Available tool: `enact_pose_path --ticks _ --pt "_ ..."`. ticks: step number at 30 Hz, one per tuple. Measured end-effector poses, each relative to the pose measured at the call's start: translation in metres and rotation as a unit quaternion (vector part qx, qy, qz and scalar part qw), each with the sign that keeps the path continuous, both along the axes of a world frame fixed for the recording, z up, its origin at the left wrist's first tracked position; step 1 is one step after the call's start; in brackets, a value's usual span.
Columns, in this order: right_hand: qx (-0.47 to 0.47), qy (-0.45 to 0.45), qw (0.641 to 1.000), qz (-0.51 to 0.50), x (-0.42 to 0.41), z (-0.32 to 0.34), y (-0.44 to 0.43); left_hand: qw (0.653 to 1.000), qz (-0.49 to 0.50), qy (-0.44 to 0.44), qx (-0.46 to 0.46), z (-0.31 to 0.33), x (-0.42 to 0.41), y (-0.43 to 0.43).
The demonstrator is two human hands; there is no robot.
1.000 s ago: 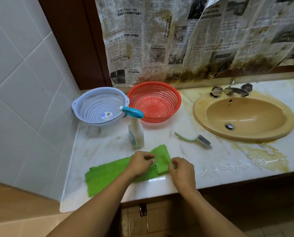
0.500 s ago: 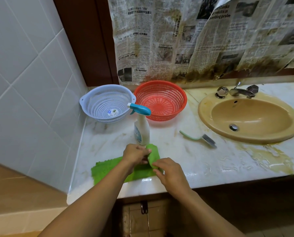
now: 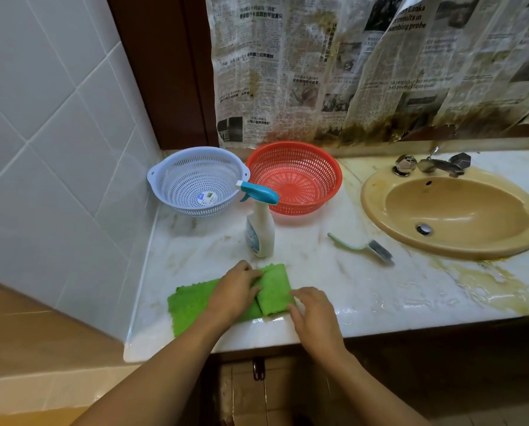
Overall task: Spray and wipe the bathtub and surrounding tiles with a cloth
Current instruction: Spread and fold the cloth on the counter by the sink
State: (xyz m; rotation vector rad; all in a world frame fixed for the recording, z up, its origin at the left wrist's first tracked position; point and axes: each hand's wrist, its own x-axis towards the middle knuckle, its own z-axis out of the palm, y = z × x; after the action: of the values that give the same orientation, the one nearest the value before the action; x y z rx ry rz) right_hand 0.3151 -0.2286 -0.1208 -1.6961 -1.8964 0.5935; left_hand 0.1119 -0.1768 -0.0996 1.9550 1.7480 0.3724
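A green cloth (image 3: 192, 299) lies on the marble counter (image 3: 334, 272) near its front edge, its right end folded over onto itself. My left hand (image 3: 234, 292) presses on the cloth's middle, fingers at the fold. My right hand (image 3: 314, 313) rests at the fold's lower right corner, fingertips touching the cloth. Just behind the cloth stands a white spray bottle (image 3: 259, 232) with a teal trigger head, upright and untouched. White wall tiles (image 3: 57, 149) rise at the left.
A pale blue colander (image 3: 195, 179) and a red colander (image 3: 294, 176) sit at the back. A green-handled brush (image 3: 361, 247) lies right of the bottle. A tan sink (image 3: 450, 210) with metal taps is at right, with brown stains on the counter. Stained newspaper (image 3: 364, 66) hangs behind.
The cloth's right end has been folded over to the left and laid flat. Both hands moved with it and now press on the fold.
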Motion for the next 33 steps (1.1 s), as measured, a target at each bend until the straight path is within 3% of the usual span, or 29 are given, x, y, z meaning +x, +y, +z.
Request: enact_pose_path --ticks 3,6,12,15,17,23,26,30,33 --pt "-0.142 -0.003 0.986 -0.091 -0.008 0.000 0.012 0.999 -0.042 0.027 -0.019 -0.002 -0.015 -0.001" --pt "-0.186 0.030 0.974 -0.126 -0.020 -0.001 0.022 0.997 -0.003 -0.067 -0.043 0.001 -0.028 -0.002" --pt "-0.062 0.106 0.983 -0.138 -0.048 0.015 0.010 0.939 0.149 -0.285 -0.119 0.005 -0.053 -0.001" --pt "0.031 0.101 0.994 -0.039 -0.067 0.021 -0.001 0.867 0.193 -0.427 -0.170 0.018 -0.055 0.003" --pt "0.056 0.079 0.995 0.032 -0.080 0.019 -0.005 0.846 0.194 -0.455 -0.198 0.026 -0.059 0.006" --pt "0.097 -0.037 0.981 0.163 -0.104 0.012 -0.013 0.876 0.223 -0.374 -0.208 0.015 -0.090 0.001" --pt "0.099 -0.066 0.974 0.195 -0.108 0.007 -0.015 0.912 0.224 -0.305 -0.160 0.009 -0.100 -0.003" --pt "0.065 0.008 0.993 0.099 -0.107 0.004 -0.015 0.960 0.176 -0.202 -0.085 0.006 -0.101 -0.009" --pt "-0.037 -0.002 0.999 -0.009 -0.106 0.009 -0.012 0.965 0.169 -0.187 -0.072 0.000 -0.102 -0.013"
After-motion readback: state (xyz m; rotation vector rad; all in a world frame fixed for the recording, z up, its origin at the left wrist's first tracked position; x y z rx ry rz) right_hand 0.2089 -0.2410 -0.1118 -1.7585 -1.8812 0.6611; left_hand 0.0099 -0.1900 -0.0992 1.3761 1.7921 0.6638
